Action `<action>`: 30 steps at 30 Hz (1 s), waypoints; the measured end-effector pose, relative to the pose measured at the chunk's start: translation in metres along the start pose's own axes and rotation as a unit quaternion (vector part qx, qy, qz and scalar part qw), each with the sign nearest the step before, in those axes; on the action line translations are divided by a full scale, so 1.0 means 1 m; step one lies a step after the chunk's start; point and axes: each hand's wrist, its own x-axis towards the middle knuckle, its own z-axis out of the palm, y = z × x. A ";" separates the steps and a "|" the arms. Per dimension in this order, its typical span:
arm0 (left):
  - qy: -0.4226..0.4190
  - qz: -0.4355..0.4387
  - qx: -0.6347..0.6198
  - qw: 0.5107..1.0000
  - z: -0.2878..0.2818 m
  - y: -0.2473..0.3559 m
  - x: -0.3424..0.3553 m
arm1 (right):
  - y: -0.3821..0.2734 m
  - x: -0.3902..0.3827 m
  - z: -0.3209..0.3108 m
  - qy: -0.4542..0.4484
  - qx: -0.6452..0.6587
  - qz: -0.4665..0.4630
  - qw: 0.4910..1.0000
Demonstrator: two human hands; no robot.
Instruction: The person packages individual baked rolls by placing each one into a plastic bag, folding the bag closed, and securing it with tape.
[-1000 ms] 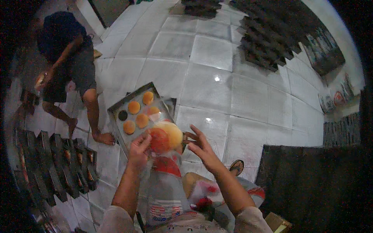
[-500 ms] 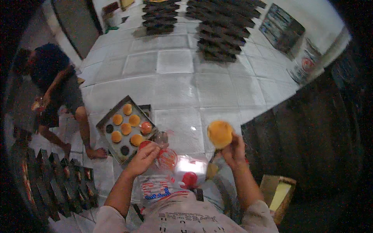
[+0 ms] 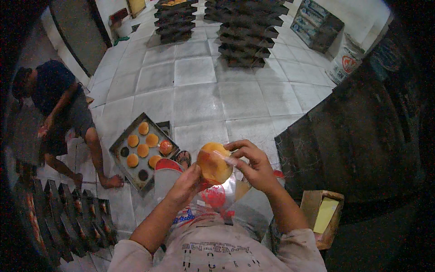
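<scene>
A round golden bun (image 3: pixel 213 168) is between my two hands in front of my lap, with shiny clear plastic across its right side. My left hand (image 3: pixel 185 183) grips the bun's lower left edge, thumb up against it. At its upper right, my right hand (image 3: pixel 253 165) is closed, thumb and fingers pinching what looks like a clear plastic bag at the bun. Red-printed clear plastic (image 3: pixel 213 194) lies just below, over my lap. How far the bun sits inside the bag is hard to tell.
To the left, a square metal tray (image 3: pixel 141 165) with several buns lies on the tiled floor. Beyond it a person (image 3: pixel 56 95) bends down. Stacked dark trays (image 3: pixel 247 41) stand ahead. At right are a dark wooden surface (image 3: pixel 335 149) and an open cardboard box (image 3: pixel 312 204).
My right hand has brought the bun leftward to my left hand, which now grips it with the plastic. My view has shifted slightly.
</scene>
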 end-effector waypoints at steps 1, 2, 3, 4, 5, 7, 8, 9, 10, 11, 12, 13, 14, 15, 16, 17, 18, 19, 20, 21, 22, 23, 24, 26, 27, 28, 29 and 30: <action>0.015 0.004 -0.002 1.000 0.003 0.001 0.000 | -0.001 -0.001 0.003 0.020 0.059 0.048 0.997; 0.021 0.019 0.014 1.000 0.005 0.002 0.002 | -0.002 -0.003 0.006 0.041 0.119 0.094 0.988; 0.027 0.033 0.029 0.999 0.006 0.004 0.004 | -0.004 -0.002 0.009 0.061 0.178 0.138 0.972; 0.032 0.048 0.044 0.997 0.005 0.006 0.005 | -0.011 -0.001 0.010 0.058 0.228 0.167 0.957; 0.047 0.060 0.067 0.995 0.007 0.010 0.006 | -0.012 -0.001 0.009 0.055 0.214 0.163 0.962; 0.077 0.086 0.111 0.987 0.012 0.020 0.002 | -0.012 -0.001 0.008 0.048 0.184 0.154 0.969; 0.077 0.123 0.148 0.978 0.011 0.025 0.000 | -0.013 0.002 0.007 0.045 0.142 0.101 0.984; 0.076 0.161 0.184 0.967 0.008 0.030 -0.002 | -0.015 0.006 0.005 0.041 0.099 0.048 0.993; 0.075 0.197 0.220 0.952 0.008 0.035 -0.004 | -0.018 0.010 0.003 0.038 0.055 -0.006 0.998; 0.066 0.196 0.215 0.954 0.011 0.040 -0.004 | -0.023 0.014 0.001 0.035 0.061 -0.001 0.997; 0.057 0.195 0.211 0.956 0.014 0.046 -0.004 | -0.030 0.018 -0.001 0.033 0.068 0.005 0.997; 0.049 0.194 0.207 0.958 0.016 0.049 -0.003 | -0.035 0.022 -0.003 0.030 0.074 0.011 0.997; 0.052 0.212 0.220 0.951 0.015 0.050 -0.002 | -0.036 0.026 -0.005 -0.059 0.047 0.028 0.997; 0.055 0.229 0.232 0.944 0.014 0.050 -0.002 | -0.036 0.028 -0.004 -0.005 0.066 0.027 0.997; 0.059 0.245 0.244 0.936 0.013 0.050 -0.001 | -0.036 0.029 -0.002 0.049 0.084 0.025 0.995; 0.060 0.236 0.228 0.943 0.013 0.049 0.000 | -0.035 0.030 0.000 0.103 0.102 0.025 0.989; 0.062 0.227 0.212 0.949 0.012 0.049 0.000 | -0.034 0.029 -0.002 0.090 0.088 0.023 0.992; 0.064 0.218 0.196 0.954 0.011 0.047 0.000 | -0.032 0.028 -0.001 0.034 0.066 0.028 0.997; 0.098 0.213 0.182 0.955 0.007 0.046 0.002 | -0.030 0.028 -0.001 -0.020 0.043 0.031 0.998; 0.132 0.207 0.169 0.955 -0.001 0.043 0.004 | -0.027 0.027 0.000 -0.075 0.020 0.034 0.996; 0.165 0.202 0.155 0.953 -0.004 0.041 0.006 | -0.021 0.024 0.000 0.016 0.110 0.059 0.992; 0.158 0.211 0.105 0.959 -0.003 0.040 0.006 | -0.021 0.025 0.005 0.065 0.167 0.097 0.979; 0.150 0.219 0.054 0.962 0.001 0.040 0.009 | -0.022 0.027 0.014 0.114 0.223 0.135 0.959; 0.156 0.220 -0.016 0.963 0.013 0.037 0.013 | -0.020 0.025 0.030 0.156 0.261 0.197 0.932; 0.171 0.213 -0.036 0.961 0.020 0.035 0.015 | -0.016 0.022 0.035 0.166 0.277 0.216 0.921; 0.184 0.205 -0.056 0.960 0.023 0.034 0.016 | -0.011 0.020 0.039 0.177 0.293 0.235 0.910; 0.179 0.198 -0.076 0.961 0.021 0.030 0.015 | -0.009 0.018 0.042 0.185 0.311 0.254 0.897; 0.173 0.191 -0.096 0.962 0.017 0.025 0.013 | -0.009 0.020 0.041 0.201 0.314 0.276 0.886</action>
